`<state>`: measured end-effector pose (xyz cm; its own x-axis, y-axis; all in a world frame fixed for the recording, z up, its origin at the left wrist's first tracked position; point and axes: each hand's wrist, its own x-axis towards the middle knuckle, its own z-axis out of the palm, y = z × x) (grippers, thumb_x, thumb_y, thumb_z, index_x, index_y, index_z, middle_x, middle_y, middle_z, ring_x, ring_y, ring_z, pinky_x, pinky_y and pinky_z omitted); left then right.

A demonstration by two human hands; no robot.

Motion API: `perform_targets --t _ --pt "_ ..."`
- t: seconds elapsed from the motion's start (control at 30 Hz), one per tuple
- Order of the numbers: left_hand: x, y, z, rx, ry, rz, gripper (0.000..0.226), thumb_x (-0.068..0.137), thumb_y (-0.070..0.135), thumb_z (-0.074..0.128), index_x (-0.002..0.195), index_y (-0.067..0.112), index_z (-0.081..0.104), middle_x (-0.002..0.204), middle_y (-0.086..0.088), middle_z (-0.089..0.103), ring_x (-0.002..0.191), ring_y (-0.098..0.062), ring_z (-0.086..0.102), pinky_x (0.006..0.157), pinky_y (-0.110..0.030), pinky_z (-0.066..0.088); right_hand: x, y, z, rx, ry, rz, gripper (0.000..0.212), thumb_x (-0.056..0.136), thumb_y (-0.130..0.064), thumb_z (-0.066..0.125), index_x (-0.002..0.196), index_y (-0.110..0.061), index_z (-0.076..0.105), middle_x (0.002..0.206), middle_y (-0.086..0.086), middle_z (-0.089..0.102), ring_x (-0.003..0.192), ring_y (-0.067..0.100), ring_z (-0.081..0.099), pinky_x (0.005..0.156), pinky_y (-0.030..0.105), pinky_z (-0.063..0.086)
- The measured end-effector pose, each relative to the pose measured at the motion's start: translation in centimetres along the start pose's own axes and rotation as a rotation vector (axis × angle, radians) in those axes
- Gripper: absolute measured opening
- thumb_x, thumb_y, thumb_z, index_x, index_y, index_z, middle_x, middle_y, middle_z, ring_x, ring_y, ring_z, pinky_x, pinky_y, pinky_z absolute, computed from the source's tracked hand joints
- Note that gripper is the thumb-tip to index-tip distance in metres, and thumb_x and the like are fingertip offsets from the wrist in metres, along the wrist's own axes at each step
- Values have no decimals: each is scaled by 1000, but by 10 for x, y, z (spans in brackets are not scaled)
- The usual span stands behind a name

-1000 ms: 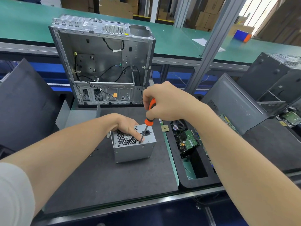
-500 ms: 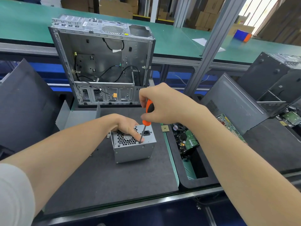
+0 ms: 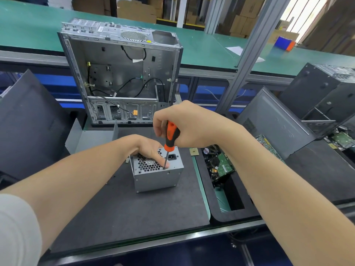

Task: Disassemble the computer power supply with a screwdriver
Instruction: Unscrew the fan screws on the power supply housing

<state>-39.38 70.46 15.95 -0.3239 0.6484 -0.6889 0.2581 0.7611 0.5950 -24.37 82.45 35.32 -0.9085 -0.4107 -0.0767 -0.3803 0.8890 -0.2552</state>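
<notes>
A small silver power supply [image 3: 157, 179] stands on the dark mat [image 3: 124, 212], its honeycomb fan grille and black power socket facing up. My left hand [image 3: 151, 150] lies flat on that top face, fingers stretched toward the front edge. My right hand [image 3: 184, 125] grips the orange and black handle of a screwdriver [image 3: 170, 137]. The shaft stands nearly upright. Its tip meets the top face near the front edge, right beside my left fingertip.
An empty open computer case [image 3: 123, 73] stands upright behind the mat. A black bin [image 3: 226, 189] to the right holds circuit boards and a drive. Dark case panels lean at the left [image 3: 28, 121] and right [image 3: 276, 121]. A small chip [image 3: 194, 151] lies by the power supply.
My right hand has rotated on the screwdriver handle and shifted slightly left, the shaft going from tilted to nearly upright. The tip stays at the same spot. My left hand and the power supply have not moved.
</notes>
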Motion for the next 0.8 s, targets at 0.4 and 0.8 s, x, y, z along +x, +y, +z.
perform_targets --t 0.4,0.8 --pt "-1 1 1 27 50 14 97 81 52 85 159 20 36 161 -1 41 144 -26 43 107 -37 42 6 -9 8 -183 20 36 16 94 -35 67 95 -20 62 77 -13 53 82 13 53 65 35 49" --pt "0 0 2 11 59 -21 88 75 52 90 148 27 48 143 8 51 138 -23 47 106 -38 42 3 -11 13 -329 63 119 24 88 -43 63 86 -21 53 76 -6 45 73 21 51 57 34 44"
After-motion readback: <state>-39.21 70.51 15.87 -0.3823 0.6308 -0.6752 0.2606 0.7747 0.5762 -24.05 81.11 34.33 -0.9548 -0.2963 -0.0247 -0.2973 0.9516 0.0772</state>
